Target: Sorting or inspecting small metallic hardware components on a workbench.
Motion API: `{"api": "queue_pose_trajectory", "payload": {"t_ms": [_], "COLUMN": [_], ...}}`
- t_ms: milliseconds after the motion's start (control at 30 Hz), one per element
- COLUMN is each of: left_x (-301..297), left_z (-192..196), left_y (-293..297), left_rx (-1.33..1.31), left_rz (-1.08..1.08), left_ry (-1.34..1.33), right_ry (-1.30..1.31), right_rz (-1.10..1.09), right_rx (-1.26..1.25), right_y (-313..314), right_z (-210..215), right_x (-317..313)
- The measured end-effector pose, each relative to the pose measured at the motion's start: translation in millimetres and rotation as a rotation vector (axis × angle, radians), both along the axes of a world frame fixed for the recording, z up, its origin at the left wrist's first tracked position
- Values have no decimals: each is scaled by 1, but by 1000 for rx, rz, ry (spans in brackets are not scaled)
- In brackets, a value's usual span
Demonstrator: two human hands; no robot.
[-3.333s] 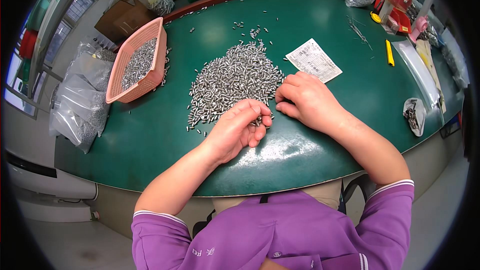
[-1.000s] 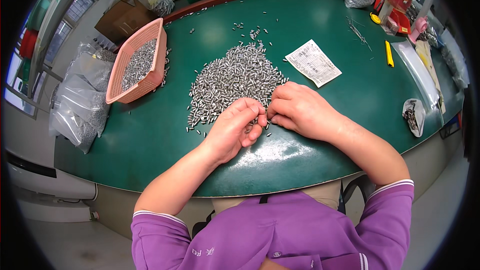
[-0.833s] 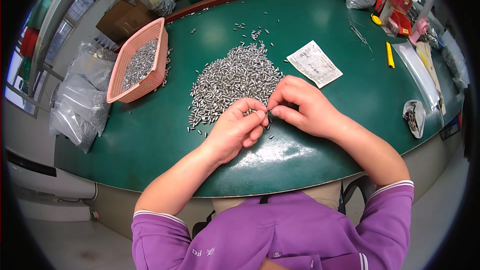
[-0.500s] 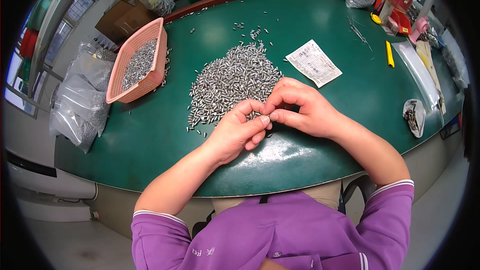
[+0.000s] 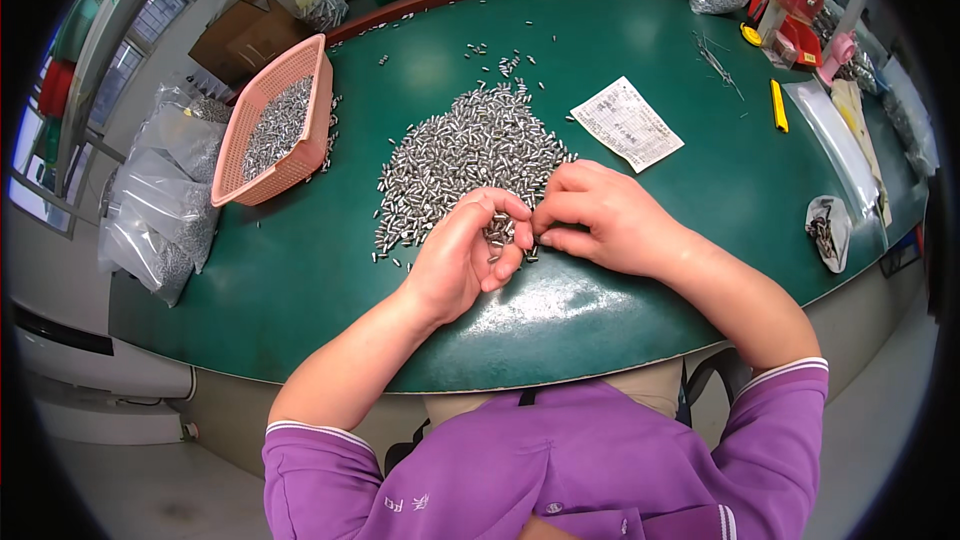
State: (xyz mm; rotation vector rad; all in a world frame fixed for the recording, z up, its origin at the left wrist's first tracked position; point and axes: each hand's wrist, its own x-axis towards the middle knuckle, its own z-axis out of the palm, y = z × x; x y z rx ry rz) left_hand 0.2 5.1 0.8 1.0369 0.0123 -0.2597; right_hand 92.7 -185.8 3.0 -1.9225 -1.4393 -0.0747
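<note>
On the green table lies a heap of small silver metal cylinders [image 5: 460, 155], and both hands are at its near right edge. My left hand [image 5: 455, 258] is curled with the palm turned up and inward. Several metal cylinders [image 5: 499, 229] show within the ring of its thumb and fingers, and one lies at its lower fingers. Close beside its fingertips, my right hand [image 5: 600, 220] has thumb and forefinger brought together. What sits between those fingertips, if anything, is too small to make out. A few dark-looking cylinders lie just below them.
A pink plastic basket [image 5: 322, 110] of cylinders stands at the left, beside filled clear bags [image 5: 165, 205]. A printed paper slip [image 5: 628, 125] lies right of the heap. Farther right are a yellow cutter [image 5: 779, 106], thin wires [image 5: 718, 65] and a small white bag [image 5: 829, 230].
My fingertips, which met before, have drawn slightly apart. The left thumb has lifted and the hand has opened its curl, so cylinders now show inside it. My right hand has shifted slightly.
</note>
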Motion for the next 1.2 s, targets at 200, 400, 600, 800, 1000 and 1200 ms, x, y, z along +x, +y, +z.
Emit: {"api": "queue_pose_trajectory", "payload": {"t_ms": [200, 400, 600, 800, 1000, 1200], "left_x": [1, 1, -3, -2, -1, -1], "left_z": [0, 3, 6, 5, 3, 4], "left_y": [1, -4, -8, -8, -5, -5], "left_rx": [16, 86, 146, 145, 67, 66], "left_rz": [24, 45, 38, -24, 15, 41], "left_ry": [59, 97, 87, 85, 79, 77], "right_ry": [-101, -129, 97, 164, 55, -84], "right_rz": [17, -47, -37, -1, -170, -117], "right_rx": [-86, -65, 163, 200, 75, -1], "right_y": [-1, 4, 4, 4, -1, 0], "right_z": [-2, -8, 1, 3, -7, -7], "right_x": [0, -2, -1, -1, 5, 3]}}
